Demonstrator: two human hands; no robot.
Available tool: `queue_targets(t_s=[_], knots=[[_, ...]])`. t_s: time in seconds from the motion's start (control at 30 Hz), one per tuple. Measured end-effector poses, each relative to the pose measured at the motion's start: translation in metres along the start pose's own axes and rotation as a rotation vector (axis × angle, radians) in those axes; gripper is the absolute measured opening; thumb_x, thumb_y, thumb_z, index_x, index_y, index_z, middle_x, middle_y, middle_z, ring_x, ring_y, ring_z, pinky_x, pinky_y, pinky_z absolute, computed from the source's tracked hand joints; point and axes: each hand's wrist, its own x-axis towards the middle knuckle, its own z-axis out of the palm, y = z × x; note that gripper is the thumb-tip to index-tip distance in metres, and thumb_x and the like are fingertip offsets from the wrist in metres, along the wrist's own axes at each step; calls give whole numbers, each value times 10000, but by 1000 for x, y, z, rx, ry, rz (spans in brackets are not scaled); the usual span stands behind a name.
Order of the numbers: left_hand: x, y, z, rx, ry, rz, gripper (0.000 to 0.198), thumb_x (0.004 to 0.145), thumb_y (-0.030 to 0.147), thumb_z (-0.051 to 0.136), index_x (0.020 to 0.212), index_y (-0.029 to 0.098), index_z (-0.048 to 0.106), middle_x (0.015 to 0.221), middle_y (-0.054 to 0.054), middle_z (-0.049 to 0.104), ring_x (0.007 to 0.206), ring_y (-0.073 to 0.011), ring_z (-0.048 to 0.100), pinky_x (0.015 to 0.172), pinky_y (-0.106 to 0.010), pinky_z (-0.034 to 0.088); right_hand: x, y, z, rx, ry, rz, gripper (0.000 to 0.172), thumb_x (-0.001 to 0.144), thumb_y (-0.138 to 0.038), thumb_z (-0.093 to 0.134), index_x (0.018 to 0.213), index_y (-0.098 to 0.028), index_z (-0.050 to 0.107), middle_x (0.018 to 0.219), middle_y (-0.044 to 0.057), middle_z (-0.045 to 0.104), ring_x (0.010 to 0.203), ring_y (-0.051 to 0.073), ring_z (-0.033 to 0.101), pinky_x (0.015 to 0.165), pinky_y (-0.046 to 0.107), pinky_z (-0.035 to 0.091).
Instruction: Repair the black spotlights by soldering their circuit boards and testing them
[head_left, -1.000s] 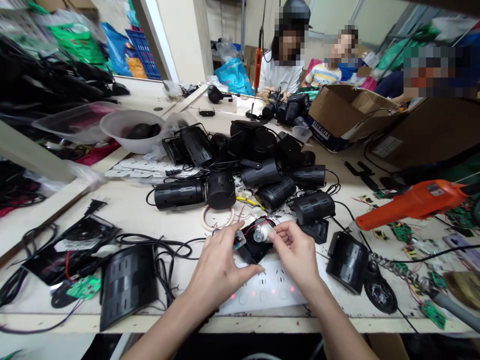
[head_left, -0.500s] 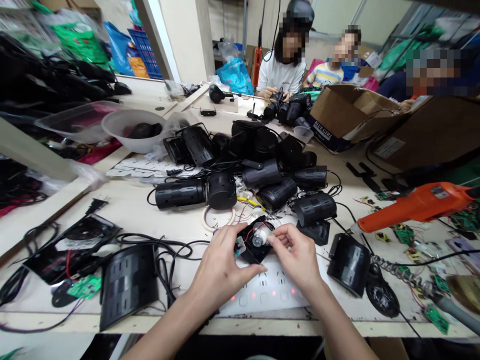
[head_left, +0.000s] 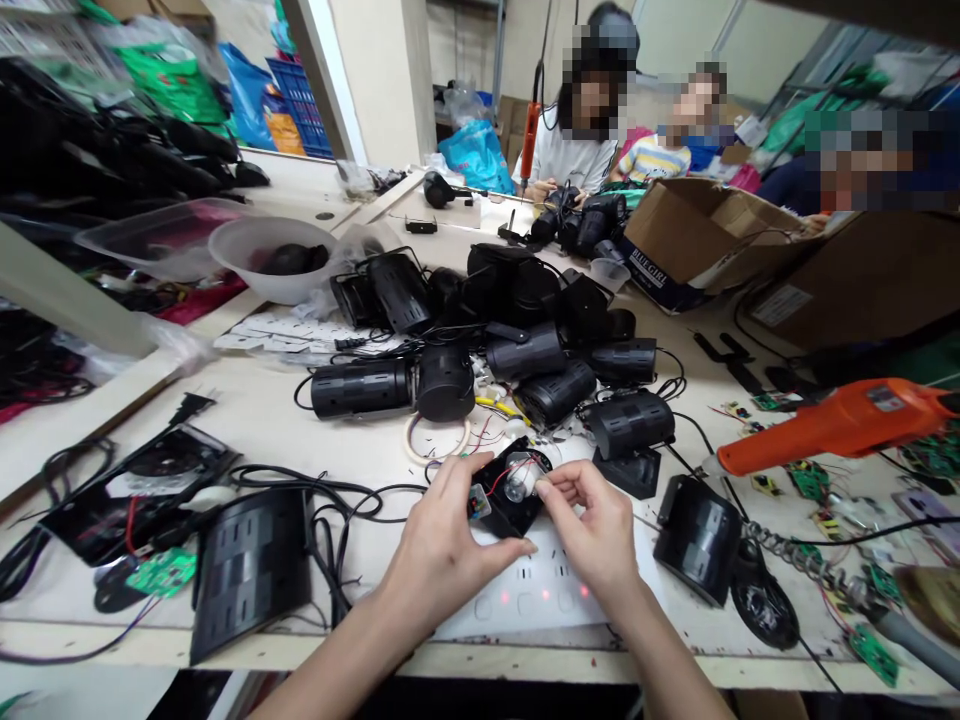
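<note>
Left hand (head_left: 442, 545) clamped on black housing piece (head_left: 504, 505), thumb under near edge, fingers over far-left side. Piece held just above white power strip (head_left: 525, 600) at near edge of desk (head_left: 262, 420). Right hand (head_left: 596, 530) pinched, grip together on small silver motor (head_left: 519, 480) seated in piece; red wires run from it. Small clear part at left fingertips, detail too blurred to name. Black cylindrical housings (head_left: 525, 350) heaped beyond. Orange screwdriver (head_left: 832, 425) right. Other people sit at far end.
</note>
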Motion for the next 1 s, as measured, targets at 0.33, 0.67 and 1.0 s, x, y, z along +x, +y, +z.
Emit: queue_targets(t_s=[0.33, 0.67, 1.0], knots=[[4, 2, -1, -27, 10, -10, 766, 604, 354, 882, 1222, 211, 453, 1170, -97, 611, 1093, -298, 631, 921, -451, 548, 5, 1, -1, 24, -27, 38, 90, 826, -264, 639, 759, -204, 637, 650, -20, 665, 559, 113, 605, 564, 205, 513], [3, 4, -1, -31, 17, 12, 792, 586, 323, 895, 1234, 187, 460, 1189, -107, 606, 1116, -290, 616, 943, -433, 540, 7, 3, -3, 21, -29, -29, 89, 835, -247, 643, 758, -202, 639, 647, -26, 658, 554, 104, 599, 554, 191, 504], [8, 7, -2, -62, 14, -27, 839, 560, 349, 907, 1255, 175, 472, 1196, -112, 614, 1107, -296, 619, 966, -451, 523, 10, 5, -8, -34, -74, -172, 113, 853, -200, 624, 740, -195, 615, 640, -28, 644, 546, 96, 583, 557, 181, 486]])
